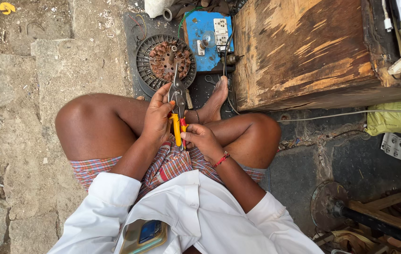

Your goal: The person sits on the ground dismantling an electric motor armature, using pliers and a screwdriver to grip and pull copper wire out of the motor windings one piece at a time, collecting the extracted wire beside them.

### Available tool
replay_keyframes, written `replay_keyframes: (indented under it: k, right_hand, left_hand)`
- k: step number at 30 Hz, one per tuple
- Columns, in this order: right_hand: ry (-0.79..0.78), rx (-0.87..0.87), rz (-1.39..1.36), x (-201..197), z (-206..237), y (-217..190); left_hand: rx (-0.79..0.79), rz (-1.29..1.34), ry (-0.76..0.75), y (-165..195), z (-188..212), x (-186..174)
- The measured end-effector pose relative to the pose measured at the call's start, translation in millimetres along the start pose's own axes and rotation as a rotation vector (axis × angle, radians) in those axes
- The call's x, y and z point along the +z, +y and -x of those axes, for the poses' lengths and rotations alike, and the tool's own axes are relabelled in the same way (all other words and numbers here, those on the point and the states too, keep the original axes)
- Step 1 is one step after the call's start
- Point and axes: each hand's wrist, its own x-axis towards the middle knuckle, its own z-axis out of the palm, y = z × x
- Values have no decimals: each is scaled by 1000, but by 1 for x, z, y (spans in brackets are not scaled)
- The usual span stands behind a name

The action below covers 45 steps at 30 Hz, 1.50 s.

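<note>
I sit cross-legged and hold a pair of pliers (pixel 178 101) with yellow and red handles over my lap, jaws pointing away from me. My left hand (pixel 158 115) grips the upper part of the pliers near the joint. My right hand (pixel 200 137) closes on the lower ends of the handles. Just beyond the jaws lies a round fan motor stator (pixel 165 60) with copper windings, resting on the dark ground mat (pixel 132 44).
A blue board with sockets and switches (pixel 208 37) lies behind the stator. A large worn wooden box (pixel 304 51) stands at the right. A phone (pixel 144 235) sits in my shirt pocket. Metal fan parts (pixel 332 207) lie at the lower right, stone paving (pixel 21 94) at the left.
</note>
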Motion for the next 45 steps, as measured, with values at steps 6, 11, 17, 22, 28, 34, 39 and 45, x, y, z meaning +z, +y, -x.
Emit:
replay_keyframes:
  k: [6,11,17,22,28,34,39,45]
  right_hand:
    - [19,57,-272,0,-3,-6]
    - [109,-19,-219,-5,-8,-13]
    - [115,-168,-121,-3,-8,-15]
    - [160,-154,4,-9,-1,-17]
    - [97,-35,-74,-21,1,-14]
    - [241,-205,183,-23,3,0]
    - [357,-380,458,-27,10,10]
    - [410,-398,587,-28,20,5]
  left_hand:
    - [32,-8,-25,-5,-8,-7]
    - [44,-15,20,-8,-13,-14]
    - [83,-44,21,-8,-9,-10]
    - [25,-61,51,-5,-2,1]
    - [2,-113,40,-7,2,5]
    - [-19,-20,41,-12,2,1]
    - [-18,-30,23,-20,1,-5]
    - [-16,10,19,-24,-1,-11]
